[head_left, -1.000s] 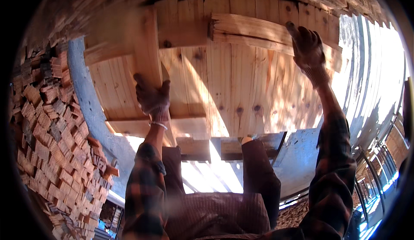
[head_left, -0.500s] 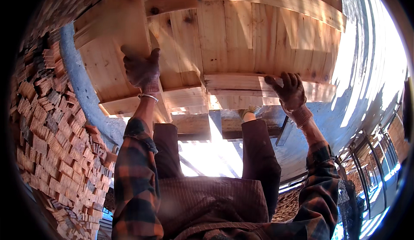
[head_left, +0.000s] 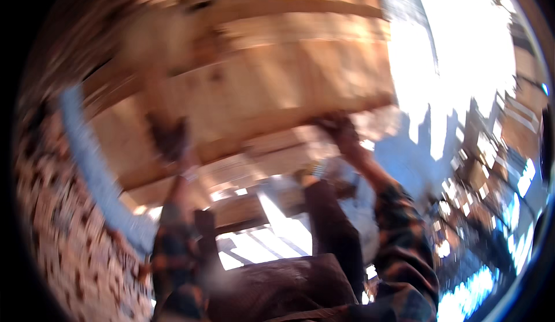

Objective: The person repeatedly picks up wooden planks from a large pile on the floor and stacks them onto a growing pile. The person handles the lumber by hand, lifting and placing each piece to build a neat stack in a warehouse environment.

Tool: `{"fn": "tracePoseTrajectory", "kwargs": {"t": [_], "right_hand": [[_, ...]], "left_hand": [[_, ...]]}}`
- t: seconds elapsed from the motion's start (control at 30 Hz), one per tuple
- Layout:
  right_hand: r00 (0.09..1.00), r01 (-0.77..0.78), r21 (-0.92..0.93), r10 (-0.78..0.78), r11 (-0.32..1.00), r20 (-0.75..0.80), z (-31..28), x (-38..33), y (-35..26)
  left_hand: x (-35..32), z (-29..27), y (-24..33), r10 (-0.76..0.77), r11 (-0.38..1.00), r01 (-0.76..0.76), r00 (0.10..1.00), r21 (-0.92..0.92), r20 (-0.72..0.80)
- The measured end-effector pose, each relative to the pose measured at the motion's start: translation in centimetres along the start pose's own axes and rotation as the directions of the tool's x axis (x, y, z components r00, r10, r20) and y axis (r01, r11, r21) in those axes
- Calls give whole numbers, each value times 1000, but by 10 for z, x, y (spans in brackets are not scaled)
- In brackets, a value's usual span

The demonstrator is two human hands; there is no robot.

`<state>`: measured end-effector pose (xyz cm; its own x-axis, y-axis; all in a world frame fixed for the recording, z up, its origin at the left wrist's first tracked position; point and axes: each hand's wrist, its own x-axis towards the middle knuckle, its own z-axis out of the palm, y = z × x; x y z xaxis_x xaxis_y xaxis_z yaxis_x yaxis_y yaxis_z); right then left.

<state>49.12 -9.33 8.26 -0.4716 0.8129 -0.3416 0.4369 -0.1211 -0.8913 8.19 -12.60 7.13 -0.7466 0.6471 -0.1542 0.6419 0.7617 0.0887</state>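
Observation:
Motion blurs this moment. A panel of pale wooden boards (head_left: 260, 96) lies in front of me, with a batten (head_left: 300, 27) across its far part. My left hand (head_left: 169, 140), in a dark glove, is closed around a narrow wooden plank (head_left: 155, 93) that runs away from me over the panel's left part. Its fingers are smeared. My right hand (head_left: 342, 132), also gloved, touches the panel's near edge right of the middle. Its fingers are too blurred to read.
Stacked small wood pieces (head_left: 69, 229) rise at the left beside a curved blue-grey edge (head_left: 95, 154). Bright sunlight strikes the blue-grey surface (head_left: 410, 148) at the right. My legs (head_left: 332, 223) straddle a gap below the panel, with a wooden beam (head_left: 240, 209) across it.
The view has swung, and the panel now sits tilted, further left. My right hand has moved left along the near edge; its fingers were spread before. My left hand sits lower along the plank.

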Motion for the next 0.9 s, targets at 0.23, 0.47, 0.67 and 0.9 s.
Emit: {"fn": "tracePoseTrajectory", "kwargs": {"t": [0.23,0.47,0.67,0.9], "right_hand": [[997,79,-845,-32,528,73,99,-6,-95],[940,340,-800,-158,495,301,281,60,-157],[901,390,-808,-362,441,238,322,64,-124],[883,389,-852,-405,350,237,321,77,-136]], "left_hand": [[24,-69,-40,74,947,-33,991,-320,116],[129,-91,-185,-70,987,75,997,-139,41],[141,-79,-211,-111,989,127,978,-82,176],[172,-80,-210,-94,983,120,978,-137,185]]}}
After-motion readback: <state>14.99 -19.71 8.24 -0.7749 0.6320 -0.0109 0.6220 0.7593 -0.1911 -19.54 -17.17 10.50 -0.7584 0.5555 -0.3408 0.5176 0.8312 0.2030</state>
